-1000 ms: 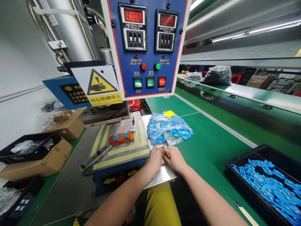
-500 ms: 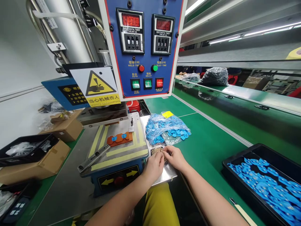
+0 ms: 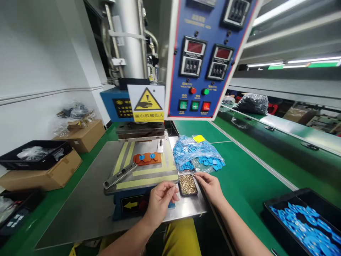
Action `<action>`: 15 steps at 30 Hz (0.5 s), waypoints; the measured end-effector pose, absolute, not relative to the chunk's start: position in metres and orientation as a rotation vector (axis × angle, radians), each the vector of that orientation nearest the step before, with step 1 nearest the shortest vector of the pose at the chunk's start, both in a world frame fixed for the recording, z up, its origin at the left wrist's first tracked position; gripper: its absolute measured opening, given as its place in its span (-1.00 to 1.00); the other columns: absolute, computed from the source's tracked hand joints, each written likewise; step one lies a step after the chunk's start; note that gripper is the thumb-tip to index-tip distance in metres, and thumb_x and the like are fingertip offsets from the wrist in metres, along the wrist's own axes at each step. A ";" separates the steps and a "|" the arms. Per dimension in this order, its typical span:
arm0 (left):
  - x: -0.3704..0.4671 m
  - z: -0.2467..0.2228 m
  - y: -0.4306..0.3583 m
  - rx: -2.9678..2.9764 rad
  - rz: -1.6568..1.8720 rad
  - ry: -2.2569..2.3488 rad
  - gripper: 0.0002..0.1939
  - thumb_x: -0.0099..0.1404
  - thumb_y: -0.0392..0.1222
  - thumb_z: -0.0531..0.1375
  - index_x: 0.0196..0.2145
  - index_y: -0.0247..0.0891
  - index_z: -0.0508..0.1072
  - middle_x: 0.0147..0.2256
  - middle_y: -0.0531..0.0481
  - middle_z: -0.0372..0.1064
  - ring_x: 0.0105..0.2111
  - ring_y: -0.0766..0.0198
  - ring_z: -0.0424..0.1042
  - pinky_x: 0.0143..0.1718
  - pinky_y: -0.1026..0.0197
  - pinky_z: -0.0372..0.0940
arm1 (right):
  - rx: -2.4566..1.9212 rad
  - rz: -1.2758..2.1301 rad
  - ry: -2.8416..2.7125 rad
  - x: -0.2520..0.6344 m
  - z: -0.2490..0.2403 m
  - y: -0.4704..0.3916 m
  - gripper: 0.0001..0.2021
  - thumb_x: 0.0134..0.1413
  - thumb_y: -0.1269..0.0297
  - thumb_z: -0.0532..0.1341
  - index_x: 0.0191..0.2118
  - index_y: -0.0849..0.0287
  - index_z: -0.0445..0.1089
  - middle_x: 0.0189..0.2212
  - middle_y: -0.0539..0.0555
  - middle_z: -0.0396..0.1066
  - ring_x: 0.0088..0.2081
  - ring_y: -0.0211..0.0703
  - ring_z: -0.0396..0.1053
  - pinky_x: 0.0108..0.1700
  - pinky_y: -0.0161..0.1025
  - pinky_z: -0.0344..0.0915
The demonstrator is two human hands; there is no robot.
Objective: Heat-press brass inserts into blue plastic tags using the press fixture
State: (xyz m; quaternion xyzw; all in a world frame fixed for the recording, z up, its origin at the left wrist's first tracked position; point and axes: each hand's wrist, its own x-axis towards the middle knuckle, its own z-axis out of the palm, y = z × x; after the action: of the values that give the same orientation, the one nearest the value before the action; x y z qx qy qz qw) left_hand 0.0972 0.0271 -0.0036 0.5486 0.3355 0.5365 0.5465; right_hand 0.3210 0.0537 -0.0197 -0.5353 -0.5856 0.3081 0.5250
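My left hand (image 3: 160, 202) is just left of a small black tray (image 3: 188, 195) full of tiny brass pieces (image 3: 187, 184). Its thumb and fingertips are pinched together; anything between them is too small to make out. At the tray's upper right edge is my right hand (image 3: 210, 185), thumb and fingers pressed together, their contents also unclear. Behind the tray lies a clear bag of blue pieces (image 3: 197, 153). On the taped machine plate (image 3: 149, 181), an orange fixture (image 3: 147, 159) holds two blue pieces, with a metal bar (image 3: 120, 175) to its left.
A machine head with a blue control panel (image 3: 199, 78) and a warning sign (image 3: 146, 103) hangs over the plate. At the right stands a black bin (image 3: 277, 222) of blue parts. Cardboard boxes (image 3: 90, 137) and a black crate (image 3: 34, 165) are at the left.
My hands have moved apart. The left one has left the brass pieces toward the machine plate, the right one is at the tray's edge. The view has turned left.
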 end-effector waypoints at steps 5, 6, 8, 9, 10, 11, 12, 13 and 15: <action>0.053 0.007 0.017 1.557 1.246 0.835 -0.80 0.30 -0.11 0.12 -0.33 -0.31 0.43 -0.56 0.01 0.37 -0.57 0.36 0.38 -0.52 0.34 0.30 | -1.177 0.573 -1.623 0.274 0.019 0.072 -0.81 0.07 0.15 0.20 -0.33 0.11 0.51 -0.33 0.11 0.52 -0.26 -0.06 0.44 -0.21 -0.14 0.35; 0.044 0.010 0.017 1.625 1.261 0.851 -0.81 0.31 -0.14 0.11 -0.33 -0.30 0.43 -0.55 0.01 0.37 -0.56 0.36 0.39 -0.51 0.34 0.31 | -1.146 0.533 -1.695 0.260 0.027 0.081 -0.82 0.09 0.18 0.18 -0.33 0.10 0.50 -0.33 0.11 0.51 -0.26 -0.07 0.43 -0.19 -0.14 0.34; 0.026 0.016 0.018 1.769 1.315 0.884 -0.84 0.32 -0.20 0.09 -0.31 -0.28 0.44 -0.50 0.00 0.38 -0.53 0.36 0.40 -0.48 0.34 0.32 | -1.089 0.458 -1.826 0.234 0.038 0.103 -0.82 0.12 0.24 0.15 -0.33 0.10 0.50 -0.33 0.10 0.50 -0.25 -0.09 0.41 -0.16 -0.14 0.32; 0.016 0.020 0.019 1.847 1.350 0.903 -0.86 0.31 -0.23 0.08 -0.30 -0.27 0.44 -0.48 -0.01 0.38 -0.52 0.36 0.40 -0.47 0.34 0.32 | -1.070 0.416 -1.875 0.221 0.043 0.115 -0.83 0.13 0.27 0.14 -0.33 0.10 0.50 -0.33 0.10 0.49 -0.24 -0.09 0.40 -0.15 -0.13 0.32; 0.006 0.025 0.021 1.926 1.390 0.925 -0.87 0.31 -0.26 0.09 -0.29 -0.26 0.44 -0.46 -0.01 0.39 -0.50 0.35 0.41 -0.44 0.34 0.32 | -1.062 0.373 -1.916 0.210 0.046 0.127 -0.83 0.13 0.30 0.13 -0.33 0.11 0.50 -0.33 0.10 0.49 -0.24 -0.10 0.40 -0.14 -0.13 0.31; -0.004 0.031 0.024 2.008 1.419 0.951 -0.88 0.30 -0.29 0.09 -0.28 -0.25 0.44 -0.44 -0.01 0.40 -0.48 0.35 0.41 -0.42 0.33 0.32 | -1.060 0.329 -1.955 0.200 0.048 0.138 -0.82 0.13 0.32 0.13 -0.33 0.11 0.50 -0.32 0.11 0.49 -0.22 -0.09 0.39 -0.13 -0.13 0.31; -0.014 0.037 0.027 2.086 1.439 0.979 -0.88 0.29 -0.30 0.10 -0.28 -0.24 0.44 -0.43 -0.02 0.41 -0.46 0.34 0.41 -0.40 0.33 0.31 | -1.062 0.283 -1.993 0.192 0.049 0.148 -0.82 0.13 0.34 0.13 -0.33 0.12 0.50 -0.32 0.11 0.48 -0.21 -0.09 0.38 -0.12 -0.12 0.30; -0.024 0.044 0.032 2.152 1.452 1.009 -0.88 0.29 -0.31 0.10 -0.28 -0.23 0.44 -0.42 -0.02 0.42 -0.45 0.34 0.41 -0.40 0.33 0.30 | -1.065 0.239 -2.030 0.185 0.050 0.156 -0.82 0.13 0.36 0.13 -0.32 0.12 0.50 -0.30 0.11 0.48 -0.19 -0.09 0.37 -0.11 -0.12 0.29; -0.043 0.055 0.044 2.246 1.425 1.084 -0.86 0.29 -0.31 0.08 -0.28 -0.23 0.45 -0.40 -0.01 0.42 -0.43 0.33 0.40 -0.40 0.34 0.28 | -1.063 0.170 -2.112 0.175 0.051 0.168 -0.81 0.14 0.39 0.12 -0.31 0.12 0.50 -0.27 0.12 0.47 -0.16 -0.08 0.34 -0.10 -0.11 0.29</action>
State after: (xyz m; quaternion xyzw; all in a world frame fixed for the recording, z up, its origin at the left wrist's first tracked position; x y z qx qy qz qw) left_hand -0.0431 0.0435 0.0552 0.7749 0.3741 0.4915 0.1341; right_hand 0.1750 0.1683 0.0508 -0.4154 -0.8255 0.0665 0.3764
